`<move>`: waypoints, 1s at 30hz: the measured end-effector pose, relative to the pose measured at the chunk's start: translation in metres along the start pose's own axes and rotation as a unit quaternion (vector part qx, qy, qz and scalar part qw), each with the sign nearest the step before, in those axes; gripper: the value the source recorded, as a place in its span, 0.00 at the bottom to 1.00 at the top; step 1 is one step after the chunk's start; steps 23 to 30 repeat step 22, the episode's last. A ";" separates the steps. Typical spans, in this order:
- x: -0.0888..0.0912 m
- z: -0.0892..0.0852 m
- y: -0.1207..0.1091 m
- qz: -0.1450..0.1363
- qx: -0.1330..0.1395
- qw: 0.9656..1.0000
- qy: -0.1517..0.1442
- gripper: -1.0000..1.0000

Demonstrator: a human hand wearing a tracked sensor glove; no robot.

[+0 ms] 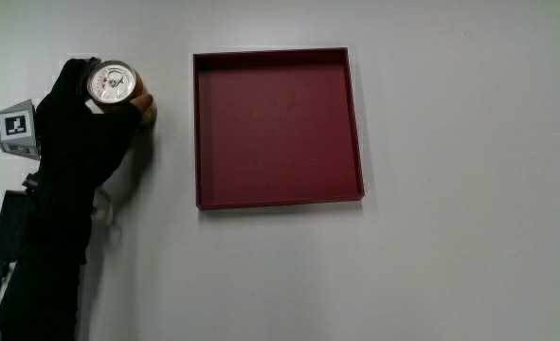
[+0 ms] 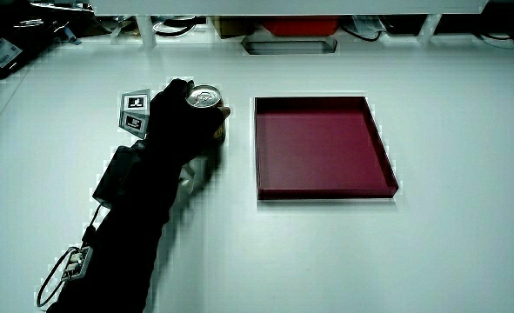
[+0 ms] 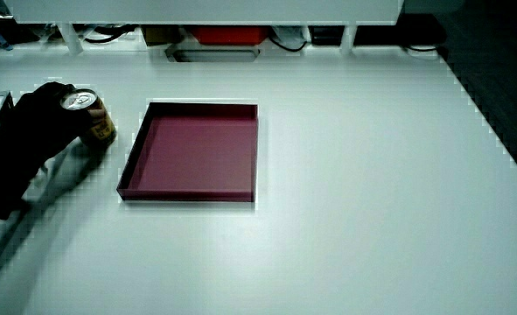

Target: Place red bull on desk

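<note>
With the hand [image 1: 81,123] clamped round the can [image 1: 115,83], I keep it upright. It stands on the bench [image 1: 450,265], beside the red tray [image 1: 278,129], ready for release.

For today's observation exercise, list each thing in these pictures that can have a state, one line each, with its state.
Can: upright, top closed with the tab flat, held beside the tray; whether it touches the table cannot be told.
Hand: grip closed around the can's side, beside the tray.
Tray: lying flat on the table, open side up, nothing in it.
Patterned cube: on the back of the hand.
</note>
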 end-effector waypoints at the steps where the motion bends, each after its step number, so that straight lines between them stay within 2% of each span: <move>1: 0.000 0.000 0.000 0.002 -0.003 1.000 0.000 0.48; 2: 0.000 0.000 0.000 0.005 -0.001 1.000 0.006 0.46; 4: -0.002 0.000 0.000 0.000 0.001 1.000 -0.001 0.41; 9: -0.007 -0.001 -0.001 0.008 -0.016 1.000 -0.022 0.30; 10: -0.010 -0.002 -0.001 0.011 -0.016 1.000 -0.015 0.28; 11: -0.011 -0.002 -0.004 0.024 -0.017 1.000 -0.010 0.26; 14: -0.013 -0.003 -0.016 0.039 -0.011 0.999 -0.019 0.20; 15: -0.013 -0.003 -0.021 0.052 -0.007 0.998 -0.023 0.17; 20: -0.002 -0.004 -0.049 0.033 0.006 0.998 -0.047 0.07; 21: -0.002 -0.004 -0.053 0.018 0.006 0.999 -0.049 0.04; 22: 0.003 -0.004 -0.059 0.022 0.008 0.998 -0.053 0.02; 30: 0.003 -0.004 -0.059 0.022 0.008 0.998 -0.053 0.02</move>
